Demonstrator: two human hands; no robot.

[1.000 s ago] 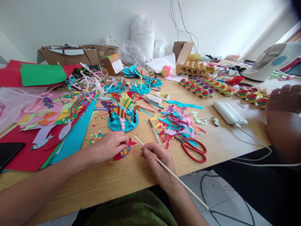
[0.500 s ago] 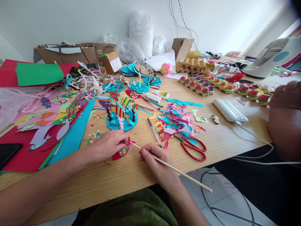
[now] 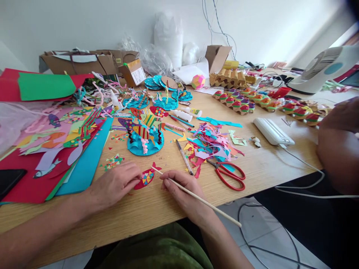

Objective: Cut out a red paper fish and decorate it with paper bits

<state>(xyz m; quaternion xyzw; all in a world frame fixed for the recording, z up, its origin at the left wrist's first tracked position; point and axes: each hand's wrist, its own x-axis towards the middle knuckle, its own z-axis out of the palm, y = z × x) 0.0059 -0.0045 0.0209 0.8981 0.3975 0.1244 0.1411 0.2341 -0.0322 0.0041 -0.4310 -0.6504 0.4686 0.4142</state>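
A thin pale wooden stick (image 3: 207,203) is pinched in my right hand (image 3: 182,190). Its far tip touches or hovers over the tail end of a red paper fish (image 3: 146,178). Small coloured triangles cover the middle of that fish, which lies on the wooden table. My left hand (image 3: 120,183) is closed, thumb and fingertips at the fish's left end. Behind them stands a blue disc (image 3: 146,149) with loops, a pink twisted stem and patterned paper fish on top. Paper bits (image 3: 113,161) are scattered beyond my left hand.
Red-handled scissors (image 3: 230,176), a pen (image 3: 184,157) and paper scraps (image 3: 210,142) lie to the right. Coloured sheets (image 3: 81,160) spread at left. A white power bank (image 3: 273,131) trails a cable near another person's arm (image 3: 338,138). Painted egg cartons (image 3: 235,101) sit farther back.
My left hand has moved left and down from the fish's tail to its left end, uncovering more of it. The stick and my right hand have shifted slightly left.
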